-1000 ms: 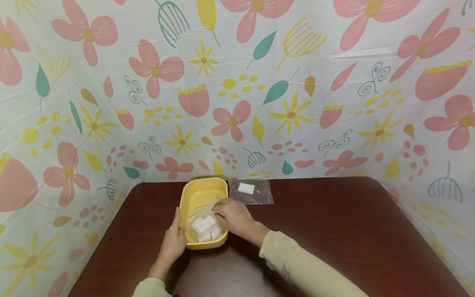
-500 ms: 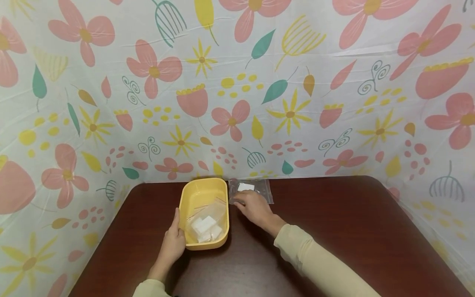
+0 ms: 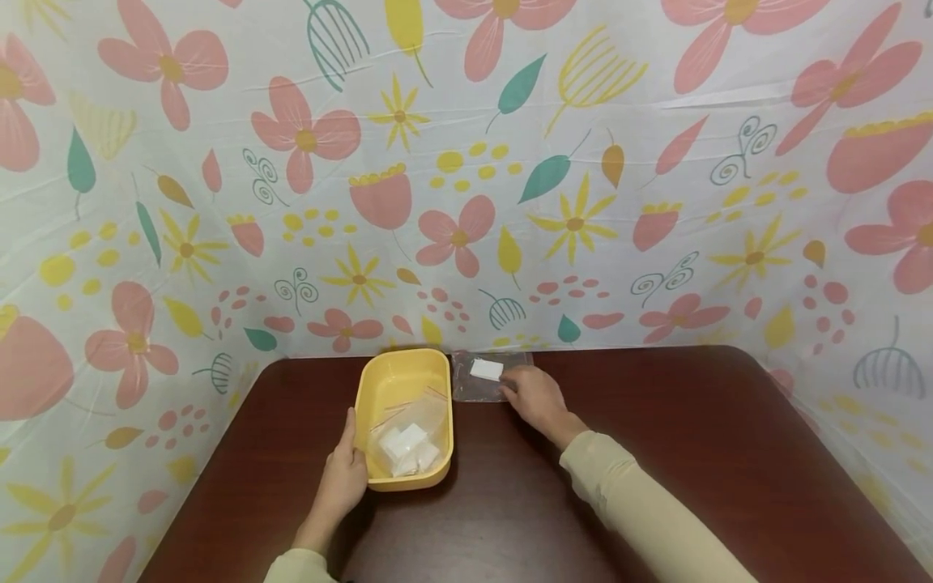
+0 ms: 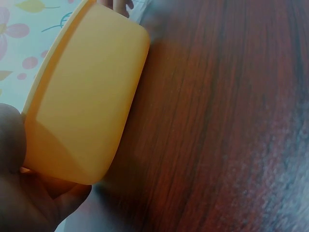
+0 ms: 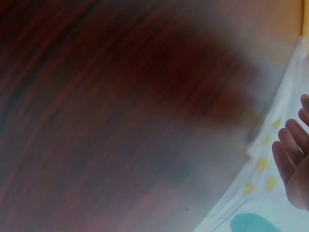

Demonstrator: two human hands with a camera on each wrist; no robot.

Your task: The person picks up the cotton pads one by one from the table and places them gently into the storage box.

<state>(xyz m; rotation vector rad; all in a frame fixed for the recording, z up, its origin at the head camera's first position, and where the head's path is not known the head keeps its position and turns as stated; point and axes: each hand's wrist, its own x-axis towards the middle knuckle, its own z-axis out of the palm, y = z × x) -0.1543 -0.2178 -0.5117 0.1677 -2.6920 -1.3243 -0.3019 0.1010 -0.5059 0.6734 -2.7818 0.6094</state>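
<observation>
My left hand (image 3: 346,476) grips the near left side of a yellow plastic tray (image 3: 399,366), thumb along its outer wall. In the left wrist view, a fingertip reaches under the near corner of the tray (image 4: 87,106). Inside the tray lie several clear zip bags (image 3: 426,413) holding white pieces, heaped at the near end. Right of the tray, a clear zip bag (image 3: 474,393) lies flat with a white rectangular piece (image 3: 487,370) on or in it. Over this bag's right side is my right hand (image 3: 538,398), fingers loosely bent; in its wrist view only several fingers (image 5: 285,162) show.
A dark reddish-brown table (image 3: 656,453) extends in front and to the right. Along its back and sides hangs a white sheet (image 3: 466,162) printed with pink flowers and yellow and green leaves. The tray's far end stands close to the back edge.
My right hand has left the bags in the tray and moved right, across the flat bag to its right side. My left hand stays on the tray.
</observation>
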